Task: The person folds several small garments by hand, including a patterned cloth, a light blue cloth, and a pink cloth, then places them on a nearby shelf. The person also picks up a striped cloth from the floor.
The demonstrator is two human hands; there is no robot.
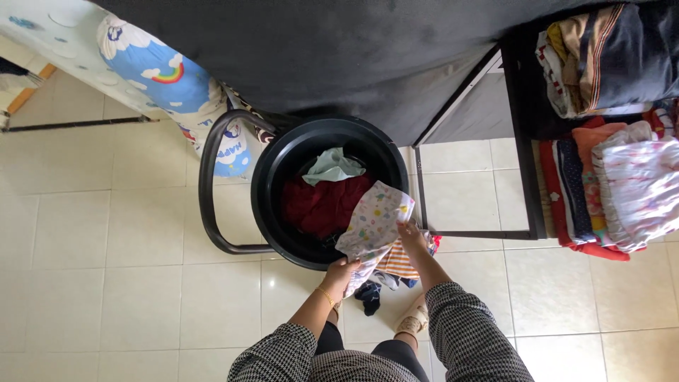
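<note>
Patterned white cloth (373,225) hung between both hands over the near rim of the black tub (263,185). The left hand (341,271) was closed on its lower edge; the right hand (412,234) pinched its side. Judging by the grip, a garment was being lifted out and spread. Beyond the hands, inside the tub, lay a red cloth (322,205) and a pale green one (331,167). Just below the right hand sat a striped orange piece (397,262). Far right of it, folded clothes (608,184) filled a dark shelf (525,148). No packages or signs showed.
</note>
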